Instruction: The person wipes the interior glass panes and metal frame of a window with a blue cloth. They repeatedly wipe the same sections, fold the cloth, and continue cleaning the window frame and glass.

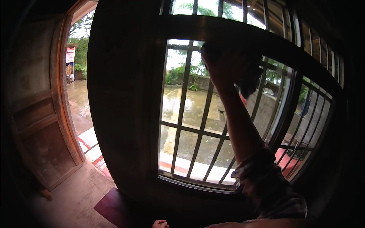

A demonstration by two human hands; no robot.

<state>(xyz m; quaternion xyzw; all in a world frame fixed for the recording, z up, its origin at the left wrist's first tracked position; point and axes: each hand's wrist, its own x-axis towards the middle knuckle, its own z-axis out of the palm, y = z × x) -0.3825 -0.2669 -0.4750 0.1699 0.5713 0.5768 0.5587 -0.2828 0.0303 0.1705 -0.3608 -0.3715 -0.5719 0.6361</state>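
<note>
Raised to the top of a barred window (199, 132), my right hand (221, 68) grips a dark cloth (251, 82). The cloth lies at or very near the pane by the upper frame, and part of it hangs down to the right of my wrist. Deep shadow hides my fingers and most of the cloth's outline. My right forearm crosses the window, its dark sleeve (265, 173) rolled up towards the elbow. At the bottom edge my left hand (160, 224) is only partly in view, with its fingers curled; whether it holds anything does not show.
An opened wooden door (37, 114) stands at the left beside a doorway. Below it lies a concrete floor (77, 193) with a dark red flat surface (109, 206). Through the window I see a wet courtyard (196, 102) and, lower right, a red surface (289, 162).
</note>
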